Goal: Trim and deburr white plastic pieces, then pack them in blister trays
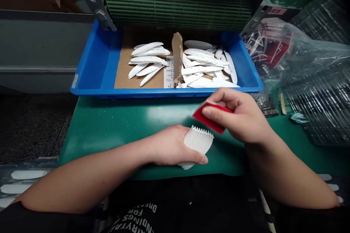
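The left hand [175,145] cups a white toothed plastic piece [198,141] low over a green mat [109,123], its fingers curled closely under the piece and its thumb lying across the lower part; the right hand [236,114] comes in from about two o'clock of that piece, thumb and fingers pinched narrowly on a red pad [210,116]; the pad's lower corner sits right at the piece's toothed edge, though whether they touch I cannot tell; at twelve o'clock stands a blue tray [164,93], lined with brown cardboard [144,76] and holding many slim white plastic pieces [202,66], with a torn cardboard strip [177,58] upright among them and a printed paper scale [168,73] beside it; behind the tray runs a green ribbed belt [177,5]; at two o'clock lies a clear plastic bag [303,58] with red-and-white contents that are hard to make out; more white pieces [27,175] lie at eight o'clock, partly cut off by the frame; the left hand hides the piece's lower part, the pad's underside is out of sight, and a small patch beyond the right hand is blurred out.
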A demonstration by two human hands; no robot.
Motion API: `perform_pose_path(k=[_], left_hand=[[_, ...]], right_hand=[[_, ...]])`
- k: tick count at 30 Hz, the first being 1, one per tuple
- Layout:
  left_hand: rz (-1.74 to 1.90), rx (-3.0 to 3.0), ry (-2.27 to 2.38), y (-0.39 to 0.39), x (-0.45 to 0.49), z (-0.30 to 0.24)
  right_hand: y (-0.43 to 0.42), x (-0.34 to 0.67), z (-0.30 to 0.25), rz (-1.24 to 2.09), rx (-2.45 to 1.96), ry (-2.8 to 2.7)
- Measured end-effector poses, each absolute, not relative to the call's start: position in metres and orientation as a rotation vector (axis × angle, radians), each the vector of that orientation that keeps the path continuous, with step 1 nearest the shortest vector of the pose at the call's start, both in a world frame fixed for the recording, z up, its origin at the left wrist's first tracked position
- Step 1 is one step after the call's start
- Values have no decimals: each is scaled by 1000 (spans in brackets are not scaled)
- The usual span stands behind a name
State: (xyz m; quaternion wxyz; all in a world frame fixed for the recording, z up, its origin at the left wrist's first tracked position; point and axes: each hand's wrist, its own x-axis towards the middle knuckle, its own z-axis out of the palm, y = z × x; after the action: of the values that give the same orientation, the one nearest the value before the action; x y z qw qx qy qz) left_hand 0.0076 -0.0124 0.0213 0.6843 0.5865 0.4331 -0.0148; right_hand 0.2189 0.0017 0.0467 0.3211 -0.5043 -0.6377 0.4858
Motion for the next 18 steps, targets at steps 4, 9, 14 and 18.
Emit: perform_pose_path(k=[4,9,14,18], left_hand=[[58,1265,983,-13,6,21],[73,1227,947,-12,3,25],[140,1202,990,-9,3,23],[130,1221,999,-8,4,22]], right_hand=[[1,219,48,1269,-1283,-1784],[3,223,48,1344,-1203,-1656],[7,228,47,1195,-1243,-1663],[10,229,45,1375,-1086,-1675]])
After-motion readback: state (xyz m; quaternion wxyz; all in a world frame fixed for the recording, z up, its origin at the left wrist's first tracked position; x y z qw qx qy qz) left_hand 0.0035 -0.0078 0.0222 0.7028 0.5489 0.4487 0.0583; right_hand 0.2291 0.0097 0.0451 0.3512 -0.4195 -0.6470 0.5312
